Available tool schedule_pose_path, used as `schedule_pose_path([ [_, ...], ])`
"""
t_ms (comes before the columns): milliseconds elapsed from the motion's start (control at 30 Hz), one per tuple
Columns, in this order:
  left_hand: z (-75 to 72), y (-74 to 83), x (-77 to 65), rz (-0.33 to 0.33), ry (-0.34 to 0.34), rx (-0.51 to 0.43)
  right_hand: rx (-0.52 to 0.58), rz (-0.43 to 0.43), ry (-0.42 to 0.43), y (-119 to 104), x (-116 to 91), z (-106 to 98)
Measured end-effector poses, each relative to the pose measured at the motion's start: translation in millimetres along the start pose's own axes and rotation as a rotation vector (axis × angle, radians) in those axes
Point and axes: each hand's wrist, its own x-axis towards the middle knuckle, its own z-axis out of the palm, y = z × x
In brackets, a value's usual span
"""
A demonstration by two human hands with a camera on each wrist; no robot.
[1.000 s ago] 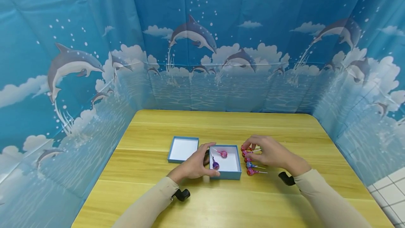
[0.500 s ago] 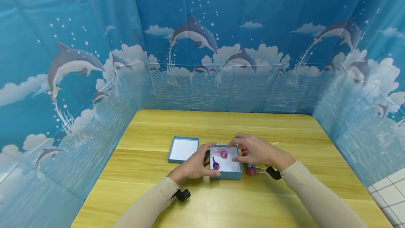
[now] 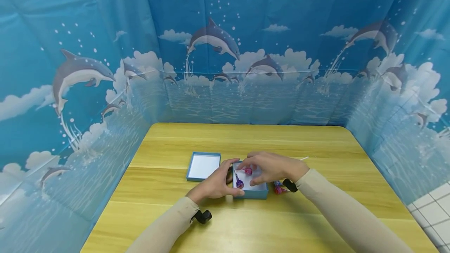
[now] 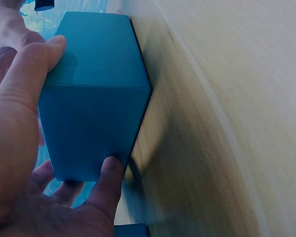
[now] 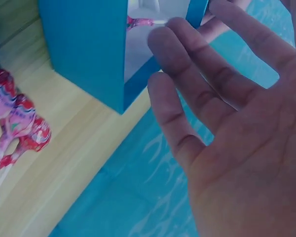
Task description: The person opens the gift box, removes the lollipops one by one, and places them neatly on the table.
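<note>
A small blue box (image 3: 253,195) with a white inside stands on the table, its mouth facing up. My left hand (image 3: 218,180) grips its left side, thumb at the front and fingers spread along the wall; in the left wrist view a fingertip presses the blue side (image 4: 89,128). My right hand (image 3: 267,168) is over the box, thumb and fingers apart around a pink lollipop (image 3: 248,171) lying inside. Nearby in the box lies a purple lollipop (image 3: 240,184). In the right wrist view the right hand's fingers (image 5: 172,54) reach past the rim, nothing visible held.
Several wrapped lollipops (image 5: 22,118) lie on the table right of the box, partly hidden by the right wrist in the head view. The blue-edged lid (image 3: 204,166), white inside up, lies to the left. Dolphin-print curtains (image 3: 225,100) enclose the wooden table (image 3: 197,138).
My right hand has moved left from the row of lollipops to over the box. The far lollipop's stick now points up and right. My left hand has kept its place on the box.
</note>
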Motion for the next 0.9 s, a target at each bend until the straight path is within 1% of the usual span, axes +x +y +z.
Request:
schedule_pose_path([
  [100, 0.2, -0.2, -0.5, -0.004, 0.005, 0.014, 0.005, -0.014, -0.045, -1.2, 7.1, 1.0],
  [267, 0.3, 1.3, -1.6, 0.008, 0.012, 0.052, 0.025, -0.043, -0.117, -2.7, 20.0, 2.4],
  [467, 0.2, 2.5, -1.5, 0.006, 0.018, 0.089, 0.062, -0.042, -0.183, -3.6, 31.1, 3.5],
  [600, -0.4, 2.2, -0.9, 0.004, 0.019, 0.121, 0.079, -0.029, -0.205, -3.0, 37.3, 6.1],
  [767, -0.5, 0.7, -0.7, -0.007, 0.020, 0.120, 0.079, -0.017, -0.207, -2.4, 43.5, 10.1],
  [900, 0.3, 0.0, -0.9, -0.008, 0.020, 0.117, 0.073, -0.033, -0.203, -1.0, 47.5, 15.7],
])
